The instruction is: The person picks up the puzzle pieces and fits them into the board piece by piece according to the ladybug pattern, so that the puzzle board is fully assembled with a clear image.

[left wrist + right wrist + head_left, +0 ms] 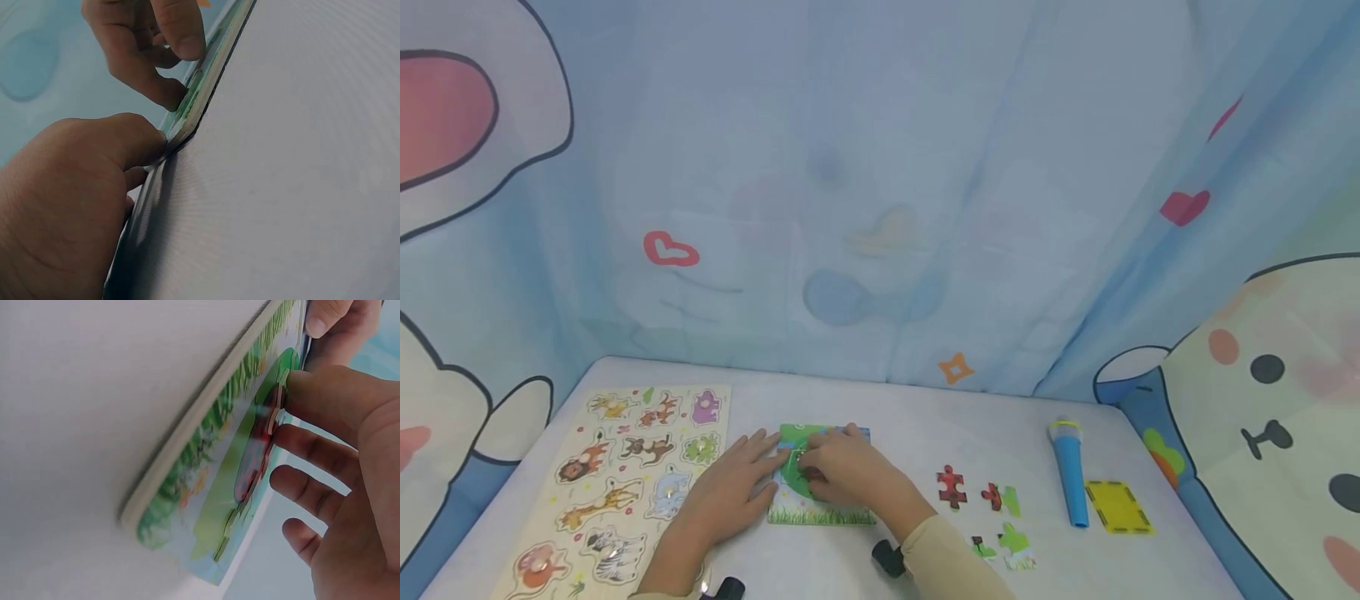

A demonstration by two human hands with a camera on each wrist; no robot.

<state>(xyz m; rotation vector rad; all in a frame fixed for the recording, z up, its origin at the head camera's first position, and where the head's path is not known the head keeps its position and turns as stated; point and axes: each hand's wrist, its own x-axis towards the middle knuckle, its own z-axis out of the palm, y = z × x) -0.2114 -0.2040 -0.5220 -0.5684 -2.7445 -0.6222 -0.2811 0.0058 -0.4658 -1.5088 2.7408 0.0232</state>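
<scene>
A flat picture puzzle board (820, 515) with a grass border and a green, partly filled middle lies on the table. My left hand (733, 483) rests at its left side, fingers extended, fingertips and thumb touching the edge. Over the middle of the board is my right hand (850, 469). In the right wrist view its thumb and forefinger pinch a small red and green puzzle piece (275, 403) at the board's surface; the other fingers are spread apart. Red and green pieces (250, 462) sit in the board beside it. The hand hides part of the picture in the head view.
Loose puzzle pieces, among them a red one (951, 487) and a green one (1013, 537), lie right of the board. Farther right are a blue toy microphone (1070, 475) and a yellow square frame (1118, 507). An animal peg board (572, 500) lies at left. A curtain (880, 167) hangs behind.
</scene>
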